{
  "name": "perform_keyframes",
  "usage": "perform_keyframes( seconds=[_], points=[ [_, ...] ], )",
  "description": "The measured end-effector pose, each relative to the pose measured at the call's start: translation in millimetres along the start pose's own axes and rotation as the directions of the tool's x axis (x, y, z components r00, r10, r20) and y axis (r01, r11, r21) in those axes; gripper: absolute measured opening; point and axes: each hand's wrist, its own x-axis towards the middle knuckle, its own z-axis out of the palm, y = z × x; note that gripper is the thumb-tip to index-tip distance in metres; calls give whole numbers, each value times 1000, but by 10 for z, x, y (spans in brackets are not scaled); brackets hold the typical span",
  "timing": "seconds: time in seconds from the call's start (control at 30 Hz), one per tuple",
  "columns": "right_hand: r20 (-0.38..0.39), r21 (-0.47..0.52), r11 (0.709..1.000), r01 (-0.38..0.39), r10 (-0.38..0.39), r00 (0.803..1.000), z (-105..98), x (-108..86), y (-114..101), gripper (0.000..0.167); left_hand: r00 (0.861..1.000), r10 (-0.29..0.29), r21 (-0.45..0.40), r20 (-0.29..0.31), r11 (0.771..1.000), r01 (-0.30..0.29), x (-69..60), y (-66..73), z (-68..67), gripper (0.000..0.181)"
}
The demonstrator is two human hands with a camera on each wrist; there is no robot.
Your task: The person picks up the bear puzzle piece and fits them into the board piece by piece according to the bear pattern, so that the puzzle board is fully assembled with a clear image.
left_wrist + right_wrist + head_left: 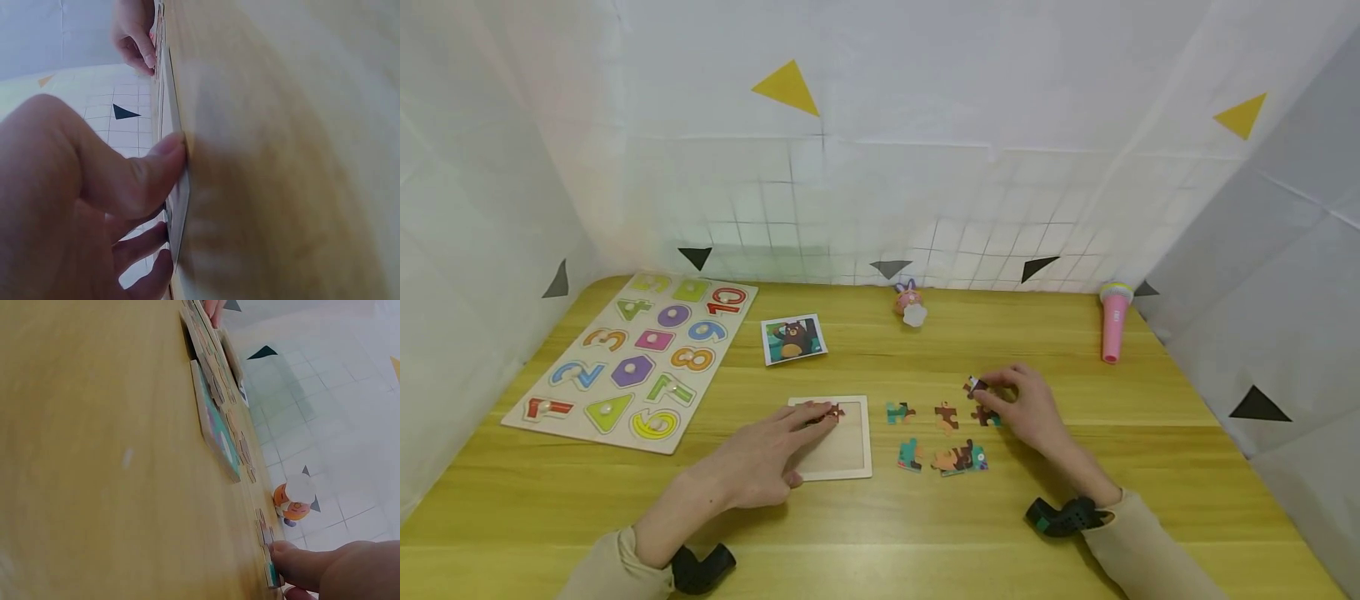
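My left hand (752,458) rests on the square wooden puzzle tray (867,442). Its extended fingers reach over the rim to a brown puzzle piece (837,412) in the tray's upper left corner, partly hidden by them. In the left wrist view the thumb (165,165) touches the tray's edge. My right hand (1026,408) pinches a dark puzzle piece (973,386) between thumb and fingers, just above another piece (983,416) on the table. Loose pieces lie between the hands: a teal one (898,412), a brown one (947,417), another teal one (910,455) and a touching group (959,458).
A number and shape board (651,340) lies at the left, with a bear picture card (793,340) beside it. A small rabbit-eared figure (910,303) sits at the back middle. A pink toy microphone (1115,323) lies at the back right. White sheets enclose the table.
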Motion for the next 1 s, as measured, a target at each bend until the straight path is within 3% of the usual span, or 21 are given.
perform_keyframes(
  seconds=[0.57, 0.77, 1.0],
  points=[
    [19, -28, 999, 15, -15, 1000, 10, -9, 6, 23, 999, -37, -2, 24, 999, 37, -8, 32, 5, 82],
    [19, -14, 1000, 18, -17, 1000, 13, -18, -3, 23, 1000, -23, 18, 15, 1000, 23, -4, 27, 17, 82],
    [-7, -19, 997, 72, -72, 997, 23, -8, 15, 22, 1000, 2, 39, 10, 999, -2, -11, 33, 12, 83]
  ],
)
